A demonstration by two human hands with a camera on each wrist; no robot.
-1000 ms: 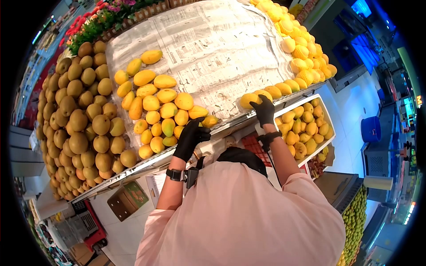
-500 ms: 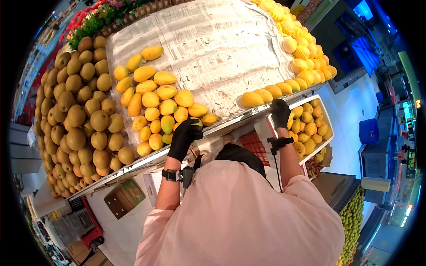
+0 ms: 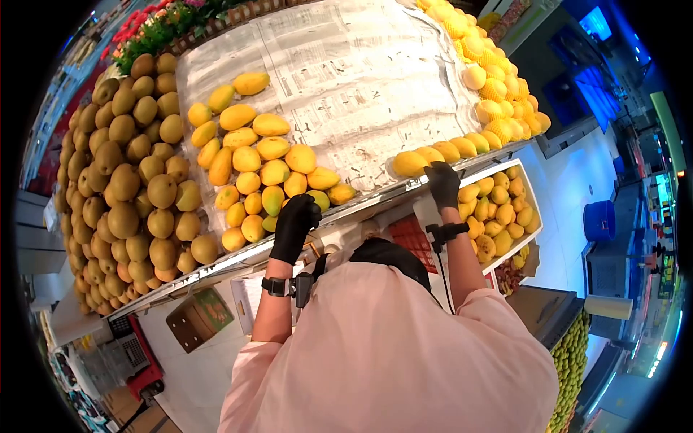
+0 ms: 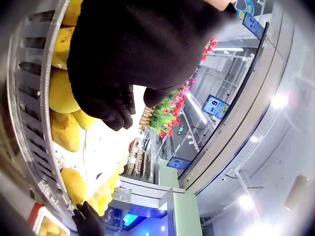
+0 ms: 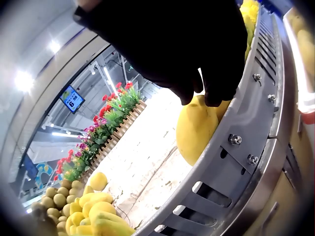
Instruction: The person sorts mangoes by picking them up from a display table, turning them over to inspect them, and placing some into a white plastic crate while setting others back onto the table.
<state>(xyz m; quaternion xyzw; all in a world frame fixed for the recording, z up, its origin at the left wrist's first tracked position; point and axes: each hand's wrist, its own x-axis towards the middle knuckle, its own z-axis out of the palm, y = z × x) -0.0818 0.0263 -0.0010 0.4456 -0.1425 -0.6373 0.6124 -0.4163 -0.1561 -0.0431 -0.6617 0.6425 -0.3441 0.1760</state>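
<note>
My black-gloved left hand point(image 3: 294, 225) is at the display's front edge, its fingers loosely curled with nothing in them. Right by its fingertips lies a greenish mango point(image 3: 318, 199), part of a group of yellow mangoes point(image 3: 273, 172). A gap shows between thumb and fingers in the left wrist view. My right hand point(image 3: 444, 184), gloved too, is over the front rail with its fingertips at the end mango point(image 5: 193, 132) of a short row. The fingers point down at that mango's top in the right wrist view and are not wrapped around it.
Newspaper point(image 3: 354, 94) covers the display behind the mangoes. Brown round fruits point(image 3: 123, 180) are piled on the left, net-wrapped yellow fruits point(image 3: 494, 86) on the right. A slotted metal rail point(image 5: 216, 167) runs along the front. A white box point(image 3: 533, 189) of mangoes stands below it.
My left hand has drawn back leftward from the greenish mango, uncovering it. My right hand went from the row's end mango to the rail on the right, then came back to the row.
</note>
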